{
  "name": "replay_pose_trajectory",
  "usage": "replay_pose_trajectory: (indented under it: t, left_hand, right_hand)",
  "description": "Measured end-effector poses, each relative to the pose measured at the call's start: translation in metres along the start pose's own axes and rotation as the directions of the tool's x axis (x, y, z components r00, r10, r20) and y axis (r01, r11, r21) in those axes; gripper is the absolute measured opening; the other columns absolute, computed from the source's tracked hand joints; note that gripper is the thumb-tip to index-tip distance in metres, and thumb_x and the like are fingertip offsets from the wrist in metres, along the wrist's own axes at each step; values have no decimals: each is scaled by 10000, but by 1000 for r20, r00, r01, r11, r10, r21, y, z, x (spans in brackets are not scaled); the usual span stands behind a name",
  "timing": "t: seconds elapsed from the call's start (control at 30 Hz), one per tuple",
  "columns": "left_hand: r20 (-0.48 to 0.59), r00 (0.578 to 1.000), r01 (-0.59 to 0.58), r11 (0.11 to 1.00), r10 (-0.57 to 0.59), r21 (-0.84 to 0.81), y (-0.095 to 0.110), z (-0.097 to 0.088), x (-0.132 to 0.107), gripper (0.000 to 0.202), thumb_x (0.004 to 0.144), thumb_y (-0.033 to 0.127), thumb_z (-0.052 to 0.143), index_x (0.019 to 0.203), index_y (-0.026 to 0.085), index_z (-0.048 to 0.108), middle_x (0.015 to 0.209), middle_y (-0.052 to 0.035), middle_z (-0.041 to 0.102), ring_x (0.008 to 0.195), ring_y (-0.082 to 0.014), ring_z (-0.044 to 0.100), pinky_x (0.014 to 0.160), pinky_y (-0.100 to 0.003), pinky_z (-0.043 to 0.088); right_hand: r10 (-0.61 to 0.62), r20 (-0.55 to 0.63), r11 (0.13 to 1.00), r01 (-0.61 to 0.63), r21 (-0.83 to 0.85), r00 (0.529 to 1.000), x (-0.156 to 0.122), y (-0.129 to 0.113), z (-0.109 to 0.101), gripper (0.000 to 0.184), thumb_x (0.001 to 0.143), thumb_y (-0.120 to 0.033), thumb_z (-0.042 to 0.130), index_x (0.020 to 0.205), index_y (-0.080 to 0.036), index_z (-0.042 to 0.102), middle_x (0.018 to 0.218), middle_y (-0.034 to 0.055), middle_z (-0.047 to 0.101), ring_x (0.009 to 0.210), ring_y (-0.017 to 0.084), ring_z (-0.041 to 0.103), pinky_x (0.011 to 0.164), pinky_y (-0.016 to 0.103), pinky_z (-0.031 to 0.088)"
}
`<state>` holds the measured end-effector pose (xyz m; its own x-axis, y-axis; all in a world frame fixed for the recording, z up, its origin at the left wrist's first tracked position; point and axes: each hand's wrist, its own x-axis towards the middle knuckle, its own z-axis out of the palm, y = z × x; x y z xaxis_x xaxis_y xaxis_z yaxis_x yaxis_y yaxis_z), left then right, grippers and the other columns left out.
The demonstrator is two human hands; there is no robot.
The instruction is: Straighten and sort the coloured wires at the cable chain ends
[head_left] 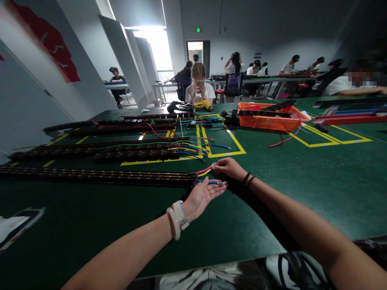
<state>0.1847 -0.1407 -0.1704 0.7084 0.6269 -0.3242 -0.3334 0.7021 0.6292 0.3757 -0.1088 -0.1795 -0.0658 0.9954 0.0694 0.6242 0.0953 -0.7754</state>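
Note:
A long dark strip (96,176) lies across the green table (302,185), with red, yellow and blue wires coming out of its right end. My left hand (202,195) is stretched out palm up, fingers apart, with the blue wire (215,182) lying across its fingertips. My right hand (229,167) pinches the tips of the red and yellow wires (206,170) near their metal ends. A white bracelet sits on my left wrist and dark bands on my right.
Several more dark strips with coloured wires (121,151) lie further back inside yellow tape lines. An orange basket (269,121) holds black parts. A yellow tool (204,104) lies in front of a seated person (199,86). Other people sit at tables behind.

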Motion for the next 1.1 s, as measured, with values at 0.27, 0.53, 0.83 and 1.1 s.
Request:
replay_pose_trajectory:
  t: [0.27, 0.53, 0.83, 1.1]
  left_hand:
    - [20, 1000, -8, 1000, 8, 14, 1, -1, 1, 385, 936, 311, 348, 944, 18, 596, 1033, -244, 646, 994, -251, 632, 1024, -413, 369]
    - [-8, 1000, 14, 1000, -14, -17, 3, -1, 1, 357, 940, 290, 333, 949, 35, 583, 1106, -242, 618, 1043, -254, 610, 1012, -402, 393]
    - [-12, 1000, 2, 1000, -2, -1, 2, 1, 2, 370, 940, 295, 347, 1024, 11, 569, 1123, -246, 607, 1070, -243, 593, 1020, -384, 380]
    - [121, 987, 71, 967, -103, 245, -3, -4, 0, 286, 895, 289, 441, 874, 54, 603, 984, -217, 665, 917, -256, 656, 953, -451, 423]
  right_hand:
    - [-7, 85, 995, 15, -96, 996, -17, -3, -8, 515, 753, -622, 533, 722, -122, 654, 613, 14, 597, 544, 101, 455, 505, 222, 295]
    - [3, 39, 950, 10, -312, 999, -26, -20, -32, 567, 770, -662, 482, 636, -135, 644, 547, 18, 569, 499, 99, 438, 482, 235, 263]
    - [106, 382, 974, -18, -227, 918, -37, -38, -22, 608, 789, -680, 425, 648, -137, 657, 513, 28, 574, 432, 95, 470, 429, 214, 302]
    - [149, 269, 967, -83, -243, 952, -36, -32, -15, 583, 774, -661, 460, 609, -128, 629, 474, 17, 550, 392, 84, 441, 400, 204, 276]
